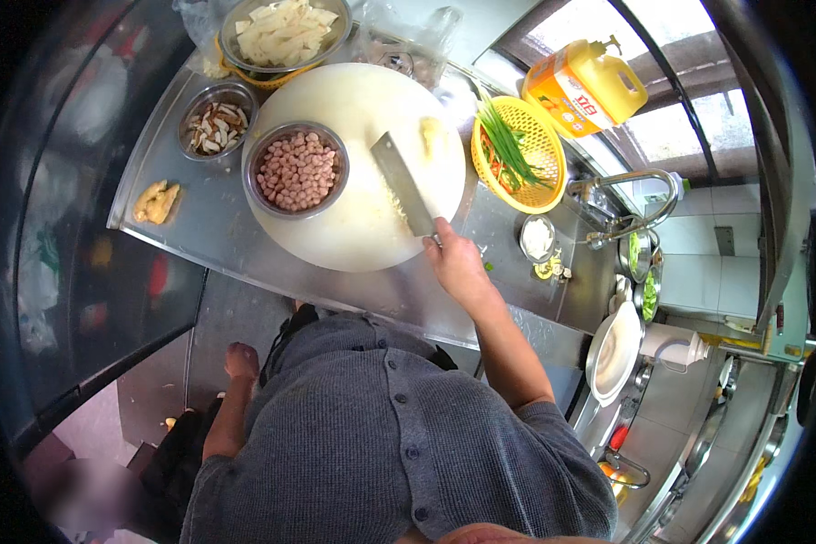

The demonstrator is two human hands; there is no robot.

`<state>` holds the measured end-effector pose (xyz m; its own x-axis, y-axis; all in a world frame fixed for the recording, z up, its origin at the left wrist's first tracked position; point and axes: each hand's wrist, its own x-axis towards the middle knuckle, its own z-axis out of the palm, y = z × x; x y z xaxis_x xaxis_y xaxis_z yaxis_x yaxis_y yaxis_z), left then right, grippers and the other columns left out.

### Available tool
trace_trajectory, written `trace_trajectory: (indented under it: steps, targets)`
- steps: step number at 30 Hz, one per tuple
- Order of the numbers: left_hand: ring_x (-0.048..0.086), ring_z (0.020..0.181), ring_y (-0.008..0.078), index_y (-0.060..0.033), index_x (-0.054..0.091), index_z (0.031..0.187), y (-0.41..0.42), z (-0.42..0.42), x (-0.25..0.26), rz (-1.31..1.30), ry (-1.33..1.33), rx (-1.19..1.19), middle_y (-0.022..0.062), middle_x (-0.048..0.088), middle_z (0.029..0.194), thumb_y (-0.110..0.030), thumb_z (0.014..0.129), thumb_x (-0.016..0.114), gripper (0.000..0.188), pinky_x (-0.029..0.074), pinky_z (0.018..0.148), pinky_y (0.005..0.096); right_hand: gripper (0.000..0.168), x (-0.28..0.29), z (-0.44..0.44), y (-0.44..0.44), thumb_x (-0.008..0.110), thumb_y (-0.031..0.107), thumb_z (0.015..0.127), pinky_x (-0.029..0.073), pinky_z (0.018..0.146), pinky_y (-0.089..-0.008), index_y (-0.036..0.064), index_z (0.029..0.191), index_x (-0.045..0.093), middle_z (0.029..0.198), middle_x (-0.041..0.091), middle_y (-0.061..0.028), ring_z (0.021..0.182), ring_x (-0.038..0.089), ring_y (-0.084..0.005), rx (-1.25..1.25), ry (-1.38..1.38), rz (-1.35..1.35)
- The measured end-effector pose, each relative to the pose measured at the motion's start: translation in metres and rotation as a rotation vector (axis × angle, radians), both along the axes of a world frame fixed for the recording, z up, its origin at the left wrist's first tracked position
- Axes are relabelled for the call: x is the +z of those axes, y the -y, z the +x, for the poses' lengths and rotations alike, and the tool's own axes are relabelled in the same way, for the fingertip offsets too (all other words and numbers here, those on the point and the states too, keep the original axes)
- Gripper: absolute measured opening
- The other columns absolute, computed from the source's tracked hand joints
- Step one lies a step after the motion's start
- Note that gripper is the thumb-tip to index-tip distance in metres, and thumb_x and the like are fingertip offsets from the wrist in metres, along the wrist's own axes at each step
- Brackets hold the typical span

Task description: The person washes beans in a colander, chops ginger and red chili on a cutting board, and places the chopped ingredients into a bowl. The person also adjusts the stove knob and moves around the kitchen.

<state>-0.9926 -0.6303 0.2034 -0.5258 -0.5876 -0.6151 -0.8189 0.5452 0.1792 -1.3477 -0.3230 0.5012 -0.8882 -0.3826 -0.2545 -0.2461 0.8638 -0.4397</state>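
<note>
My right hand grips the handle of a Chinese cleaver. Its broad blade lies over a round white cutting board, pointing away from me. Fine pale-yellow chopped bits line the blade's left edge. Right of the blade, a small pile of pale-yellow pieces sits on the board. On the board's left part rests a steel bowl of small pinkish pieces. My left hand hangs low beside my body, away from the counter; its fingers are not clearly seen.
A ginger root and a bowl of sliced mushrooms lie left on the steel counter. Behind is a bowl of white slices. Rightward stand a yellow basket with green stalks, a detergent jug and a faucet.
</note>
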Motion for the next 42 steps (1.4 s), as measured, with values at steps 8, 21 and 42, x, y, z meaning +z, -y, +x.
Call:
trace_trajectory:
  steps: [8,21,42]
  targets:
    - [0.052,0.107,0.0307,-0.0118,0.067,0.086,-0.015,-0.005,-0.011,0.049,-0.158,0.012,0.0092,0.055,0.116,-0.028,0.076,0.058,0.02,0.041,0.086,0.0471,0.033,0.014,-0.006,0.003,0.053,0.018,0.086,0.047,0.069,-0.0517,0.0,0.112,0.046,0.078,0.061,-0.028,0.076,0.06,-0.045,-0.059,0.031,-0.019]
    - [0.048,0.111,0.0287,-0.0149,0.065,0.083,-0.021,-0.009,0.025,0.043,-0.1,0.058,0.0073,0.055,0.112,-0.022,0.075,0.059,0.012,0.038,0.09,0.0475,0.035,0.002,-0.011,-0.008,0.053,0.02,0.086,0.047,0.07,-0.0517,0.0,0.115,0.048,0.078,0.061,-0.0291,0.077,0.06,-0.0463,-0.086,-0.034,0.032]
    - [0.049,0.111,0.0299,-0.0147,0.064,0.088,-0.023,-0.001,0.005,0.065,-0.12,0.067,0.0083,0.054,0.115,-0.023,0.078,0.057,0.015,0.037,0.09,0.0506,0.03,-0.001,0.0,0.007,0.052,0.019,0.086,0.047,0.069,-0.0517,0.0,0.11,0.047,0.078,0.061,-0.0281,0.077,0.059,-0.0456,-0.013,-0.032,0.04]
